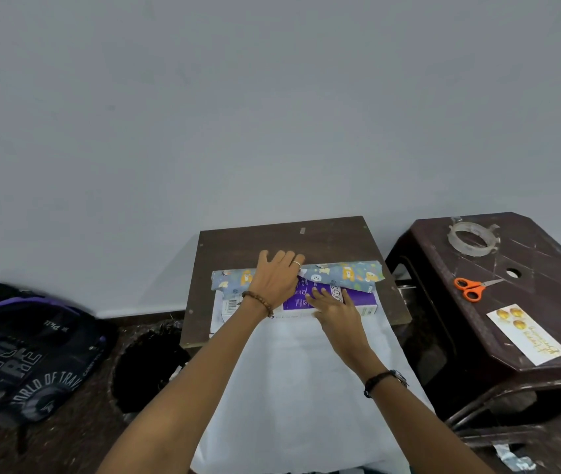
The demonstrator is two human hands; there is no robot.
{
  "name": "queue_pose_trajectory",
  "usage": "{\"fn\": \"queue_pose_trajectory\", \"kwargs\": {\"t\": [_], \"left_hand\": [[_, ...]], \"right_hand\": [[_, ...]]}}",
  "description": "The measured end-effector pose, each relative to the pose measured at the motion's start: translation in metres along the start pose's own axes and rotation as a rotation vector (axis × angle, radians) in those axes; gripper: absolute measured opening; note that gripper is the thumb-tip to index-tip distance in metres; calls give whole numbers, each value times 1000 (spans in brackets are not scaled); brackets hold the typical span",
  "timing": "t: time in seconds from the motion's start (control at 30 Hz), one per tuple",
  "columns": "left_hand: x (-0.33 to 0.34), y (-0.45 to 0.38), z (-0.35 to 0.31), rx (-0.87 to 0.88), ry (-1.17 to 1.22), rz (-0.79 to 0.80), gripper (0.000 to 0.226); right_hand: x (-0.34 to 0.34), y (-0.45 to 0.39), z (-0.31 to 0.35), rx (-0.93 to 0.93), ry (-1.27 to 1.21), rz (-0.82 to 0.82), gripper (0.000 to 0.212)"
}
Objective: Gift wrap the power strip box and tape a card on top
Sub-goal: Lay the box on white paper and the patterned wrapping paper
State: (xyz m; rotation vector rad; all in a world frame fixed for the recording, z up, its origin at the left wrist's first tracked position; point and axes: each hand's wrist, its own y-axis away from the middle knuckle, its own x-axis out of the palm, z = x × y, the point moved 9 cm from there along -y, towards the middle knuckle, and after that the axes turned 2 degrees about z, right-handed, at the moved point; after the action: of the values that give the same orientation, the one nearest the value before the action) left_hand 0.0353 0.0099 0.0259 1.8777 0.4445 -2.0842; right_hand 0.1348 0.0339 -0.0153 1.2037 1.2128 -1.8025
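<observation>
Box point(357, 295) lies under both hands' flat, straight fingers point(280, 260), wrapping paper point(344, 272) folded over its far edge.

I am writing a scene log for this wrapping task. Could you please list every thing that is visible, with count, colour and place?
power strip box: 1, purple and white, on the wooden board
wrapping paper: 1 sheet, blue print outside, white inside, folded over the box's far edge
wooden board: 1, dark brown, centre
tape roll: 1, clear, on the stool
scissors: 1, orange handles, on the stool
card: 1, white with gold, stool's near edge
stool: 1, dark brown, right
backpack: 1, black and purple, floor left
left hand: flat on the paper
right hand: flat on the box
</observation>
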Motion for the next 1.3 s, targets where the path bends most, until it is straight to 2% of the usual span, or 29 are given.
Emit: {"fn": "queue_pose_trajectory", "kwargs": {"t": [0.23,0.4,0.7,0.83,1.03,1.3], "left_hand": [[4,-3,-2,-59,63,15,53],[8,1,-11,-30,31,20,62],[7,14,-16,53,-24,-81,46],[10,18,-19,72,15,-63,53],[-11,30,-24,107,30,-301,47],[-20,35,-22,119,97,-368,48]], "right_hand": [[-3,0,6,-70,59,-4,61],[-1,3,6,-78,80,-11,61],[-7,7,8,-69,63,-79,58],[-5,9,9,-72,67,-77,58],[-5,9,7,-54,38,-95,57],[-3,9,4,-31,26,-83,57]]}}
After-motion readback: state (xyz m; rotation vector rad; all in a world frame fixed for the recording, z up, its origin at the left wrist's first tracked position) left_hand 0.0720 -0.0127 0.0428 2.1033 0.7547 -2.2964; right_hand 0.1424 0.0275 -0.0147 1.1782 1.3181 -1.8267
